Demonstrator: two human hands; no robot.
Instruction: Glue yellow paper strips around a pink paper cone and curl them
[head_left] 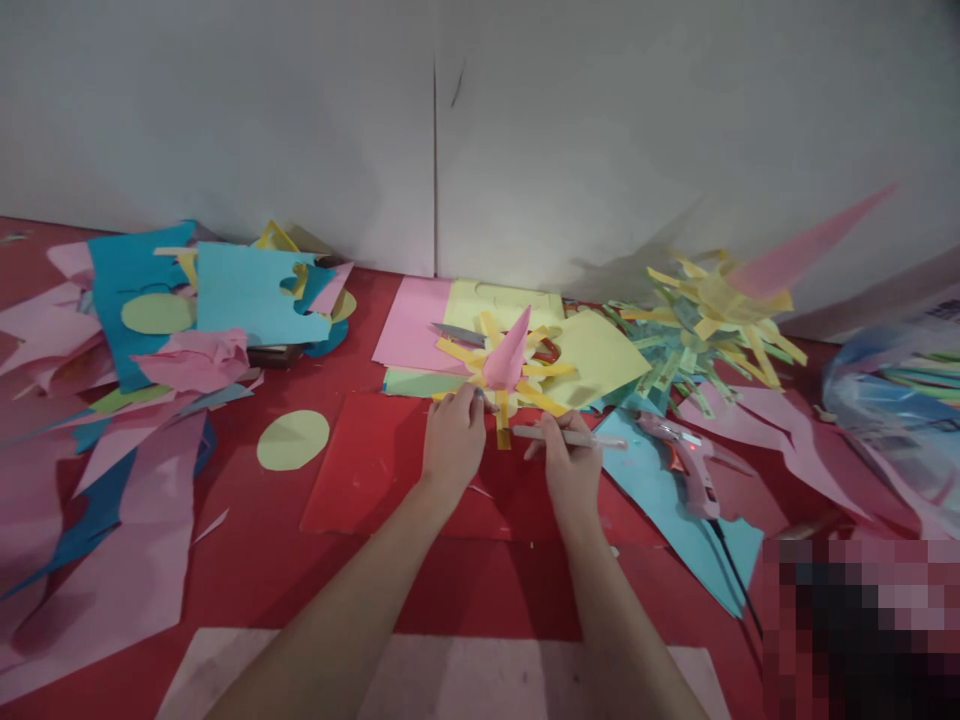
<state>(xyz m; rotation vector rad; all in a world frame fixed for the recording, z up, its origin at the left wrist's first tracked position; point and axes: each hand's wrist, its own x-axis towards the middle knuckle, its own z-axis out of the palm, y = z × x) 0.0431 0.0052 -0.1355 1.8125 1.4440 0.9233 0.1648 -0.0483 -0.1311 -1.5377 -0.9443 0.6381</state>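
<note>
Just ahead of me is a paper craft with a pink cone (508, 355) standing on a ring of yellow paper strips (553, 370). My left hand (454, 437) has its fingers pinched at the near left edge of this craft. A pale pen (606, 442) lies across the fingers of my right hand (571, 465), its tip pointing left toward the yellow strip (503, 430) that hangs at the front. Behind the craft, scissors (459, 334) are partly hidden by it. Both hands are over a red sheet (360, 470).
A pink glue gun (690, 462) with a lit red light rests on blue paper (675, 520), its cord running toward me. Beyond it stands a larger cone craft (750, 285). Paper scraps (142, 530) cover the left side. A yellow disc (293, 440) lies nearer. A white wall (300, 120) rises behind.
</note>
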